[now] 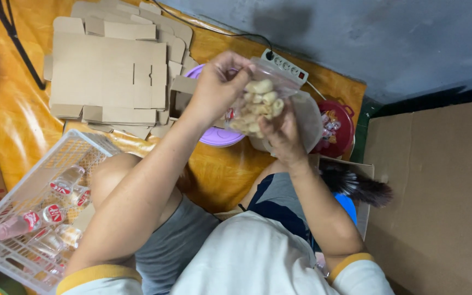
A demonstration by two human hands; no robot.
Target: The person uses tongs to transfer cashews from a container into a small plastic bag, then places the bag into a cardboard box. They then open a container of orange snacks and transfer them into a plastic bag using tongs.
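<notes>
Flat cardboard blanks (107,71), white bottle crate (23,218), purple lid (219,136), red pot (337,128).

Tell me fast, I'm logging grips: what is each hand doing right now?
Left hand: closed, pinching the top of the clear bag of snacks.
Right hand: closed, grip on the same bag's lower side.
</notes>
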